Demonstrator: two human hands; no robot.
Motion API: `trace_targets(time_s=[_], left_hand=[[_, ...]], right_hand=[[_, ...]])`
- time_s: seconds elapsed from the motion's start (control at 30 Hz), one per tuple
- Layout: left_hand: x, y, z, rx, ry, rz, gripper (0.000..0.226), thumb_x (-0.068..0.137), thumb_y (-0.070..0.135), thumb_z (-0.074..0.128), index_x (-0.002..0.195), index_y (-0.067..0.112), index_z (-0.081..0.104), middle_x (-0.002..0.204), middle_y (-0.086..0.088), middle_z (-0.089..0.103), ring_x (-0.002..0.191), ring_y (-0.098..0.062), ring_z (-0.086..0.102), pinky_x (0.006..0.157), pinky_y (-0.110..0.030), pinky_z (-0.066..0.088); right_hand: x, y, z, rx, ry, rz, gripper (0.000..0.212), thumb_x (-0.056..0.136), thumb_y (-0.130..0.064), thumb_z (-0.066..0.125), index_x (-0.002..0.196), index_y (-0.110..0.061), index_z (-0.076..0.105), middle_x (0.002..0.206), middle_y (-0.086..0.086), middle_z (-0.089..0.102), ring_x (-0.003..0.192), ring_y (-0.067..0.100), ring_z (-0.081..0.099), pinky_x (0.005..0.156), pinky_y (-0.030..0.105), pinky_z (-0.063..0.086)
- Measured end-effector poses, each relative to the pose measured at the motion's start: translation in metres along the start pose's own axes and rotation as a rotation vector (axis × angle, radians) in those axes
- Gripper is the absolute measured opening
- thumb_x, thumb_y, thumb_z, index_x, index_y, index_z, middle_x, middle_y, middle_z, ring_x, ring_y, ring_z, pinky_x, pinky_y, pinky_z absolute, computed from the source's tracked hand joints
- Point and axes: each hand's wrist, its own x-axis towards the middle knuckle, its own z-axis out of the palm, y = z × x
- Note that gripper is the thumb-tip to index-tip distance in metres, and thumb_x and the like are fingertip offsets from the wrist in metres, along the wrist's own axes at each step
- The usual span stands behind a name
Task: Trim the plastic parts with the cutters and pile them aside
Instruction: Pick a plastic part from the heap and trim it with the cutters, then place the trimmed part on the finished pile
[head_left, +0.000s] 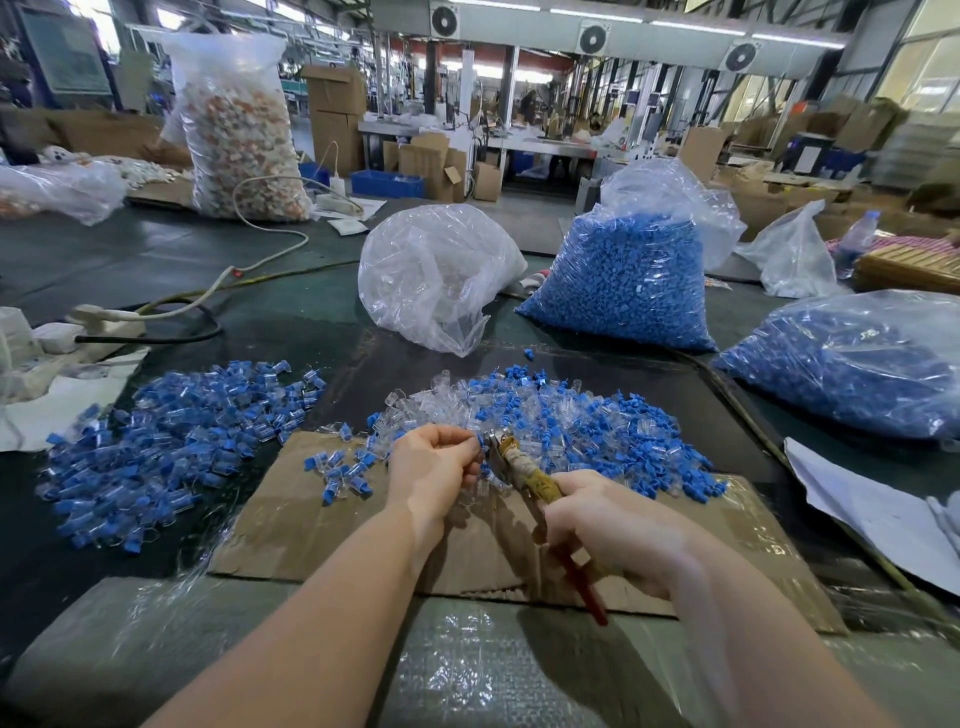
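- Nearest me lies bubble wrap (457, 654), then cardboard (311, 519).
- Far left, a trimmed pile (171, 441).
- My left hand (431, 467) pinches one part (477, 444), mostly hidden by fingers.
- Cutters (511, 457) meet it; how their blades stand, I can't tell.
- My right hand (618, 530) is wrapped round the handles.
- Behind, the untrimmed heap (571, 421).
- Risk: cutting too deep, or nicking a fingertip held that close.
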Motion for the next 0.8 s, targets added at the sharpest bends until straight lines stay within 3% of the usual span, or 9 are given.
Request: trace_targets(time_s=[0.8], left_hand=[[0.0047,-0.0051,-0.0006,-0.102,-0.023,-0.062,0.011,0.087,-0.002,0.057,0.087,0.007,0.063,0.072,-0.007,0.063,0.053,-0.006,0.056,0.047,-0.014,0.045]], right_hand=[[-0.0016,-0.0078,-0.0022,-0.057,-0.024,-0.004,0.019,0.073,0.002,0.042,0.084,-0.013,0.044,0.086,0.012,0.043,0.080,0.026,0.040,0.071,0.038,0.033]])
